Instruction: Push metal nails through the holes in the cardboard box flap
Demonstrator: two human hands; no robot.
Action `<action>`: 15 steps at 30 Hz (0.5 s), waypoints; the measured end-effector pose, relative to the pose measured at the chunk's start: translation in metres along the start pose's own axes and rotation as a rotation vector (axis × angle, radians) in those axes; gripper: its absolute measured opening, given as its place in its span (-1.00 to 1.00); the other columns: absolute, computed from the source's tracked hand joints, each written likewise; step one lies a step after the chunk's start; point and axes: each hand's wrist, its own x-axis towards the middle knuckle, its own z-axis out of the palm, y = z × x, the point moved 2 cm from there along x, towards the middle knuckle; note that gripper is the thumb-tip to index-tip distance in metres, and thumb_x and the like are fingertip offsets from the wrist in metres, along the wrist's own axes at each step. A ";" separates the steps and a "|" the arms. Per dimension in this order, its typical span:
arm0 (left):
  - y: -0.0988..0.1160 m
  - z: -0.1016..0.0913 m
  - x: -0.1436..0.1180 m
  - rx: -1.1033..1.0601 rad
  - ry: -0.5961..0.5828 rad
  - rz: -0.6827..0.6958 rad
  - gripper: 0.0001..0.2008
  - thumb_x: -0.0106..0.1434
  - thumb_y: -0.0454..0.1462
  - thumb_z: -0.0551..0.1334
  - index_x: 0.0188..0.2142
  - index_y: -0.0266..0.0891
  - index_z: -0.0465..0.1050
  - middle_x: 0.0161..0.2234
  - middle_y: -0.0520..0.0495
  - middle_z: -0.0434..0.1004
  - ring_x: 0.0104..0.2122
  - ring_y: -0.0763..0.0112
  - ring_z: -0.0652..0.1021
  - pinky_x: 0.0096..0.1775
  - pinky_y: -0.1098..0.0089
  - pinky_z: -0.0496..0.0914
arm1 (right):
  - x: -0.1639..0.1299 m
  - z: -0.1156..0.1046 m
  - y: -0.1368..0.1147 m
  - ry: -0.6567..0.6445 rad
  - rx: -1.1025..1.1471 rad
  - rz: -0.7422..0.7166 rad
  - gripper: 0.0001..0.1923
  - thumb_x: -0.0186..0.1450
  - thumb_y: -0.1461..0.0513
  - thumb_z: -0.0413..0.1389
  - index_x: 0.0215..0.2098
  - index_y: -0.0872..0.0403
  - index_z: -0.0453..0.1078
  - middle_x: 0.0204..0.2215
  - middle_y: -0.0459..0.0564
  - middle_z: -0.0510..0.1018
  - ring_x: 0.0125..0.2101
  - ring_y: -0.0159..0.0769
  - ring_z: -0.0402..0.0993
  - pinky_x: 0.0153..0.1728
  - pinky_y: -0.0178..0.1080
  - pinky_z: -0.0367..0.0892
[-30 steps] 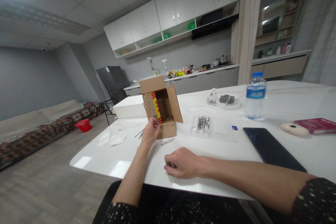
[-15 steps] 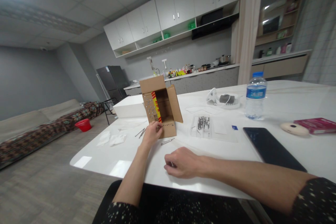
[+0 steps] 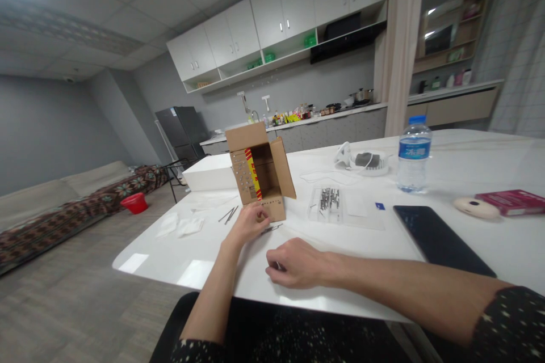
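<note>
Cardboard box [image 3: 260, 174] looked light and stiff; left hand [image 3: 251, 221] fingers curled at its base, right hand [image 3: 296, 264] pressed together.

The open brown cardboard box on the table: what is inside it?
The open brown cardboard box shows bare brown inner walls and a red-and-yellow strip at its left edge. Its floor is hidden by the front flap and the left hand.

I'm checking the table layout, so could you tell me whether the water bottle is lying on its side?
No, the water bottle stands upright on the white table, blue cap on top, beyond the dark tablet.
</note>
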 end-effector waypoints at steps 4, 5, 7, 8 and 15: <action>-0.001 0.005 -0.004 -0.029 -0.102 -0.015 -0.86 0.11 -0.20 0.27 -0.46 -0.22 0.51 -0.45 -0.01 0.47 -0.40 0.40 0.44 -0.34 0.42 0.29 | 0.000 0.002 0.001 0.004 -0.011 -0.002 -0.73 0.33 0.13 0.03 -0.46 0.09 0.38 -0.57 -0.10 0.51 -0.61 -0.43 0.23 -0.53 -0.28 -0.06; -0.002 0.006 -0.004 -0.036 -0.119 -0.024 -0.87 0.10 -0.21 0.28 -0.45 -0.22 0.51 -0.44 -0.01 0.48 -0.40 0.40 0.45 -0.34 0.42 0.29 | 0.000 0.002 0.001 0.007 -0.012 -0.003 -0.73 0.33 0.13 0.03 -0.46 0.09 0.39 -0.57 -0.10 0.52 -0.61 -0.43 0.23 -0.53 -0.28 -0.06; -0.002 0.007 -0.005 -0.046 -0.143 -0.036 -0.89 0.09 -0.22 0.27 -0.43 -0.22 0.52 -0.43 -0.01 0.50 -0.40 0.40 0.45 -0.34 0.42 0.29 | 0.000 0.002 0.001 0.009 -0.011 -0.003 -0.74 0.33 0.14 0.03 -0.46 0.09 0.39 -0.57 -0.10 0.51 -0.61 -0.43 0.23 -0.53 -0.28 -0.06; -0.002 0.007 -0.005 -0.051 -0.151 -0.038 -0.89 0.08 -0.23 0.26 -0.43 -0.23 0.52 -0.43 -0.01 0.51 -0.40 0.40 0.45 -0.34 0.42 0.30 | 0.000 0.002 0.001 0.008 -0.008 -0.003 -0.74 0.33 0.14 0.03 -0.46 0.09 0.39 -0.57 -0.10 0.51 -0.61 -0.43 0.22 -0.53 -0.28 -0.06; 0.006 0.003 -0.005 -0.076 -0.196 -0.049 -0.90 0.09 -0.30 0.19 -0.46 -0.25 0.48 -0.44 -0.03 0.52 -0.41 0.39 0.47 -0.32 0.41 0.33 | 0.000 -0.001 0.000 -0.012 -0.005 0.008 -0.73 0.33 0.13 0.03 -0.45 0.09 0.39 -0.57 -0.10 0.52 -0.61 -0.43 0.23 -0.53 -0.29 -0.06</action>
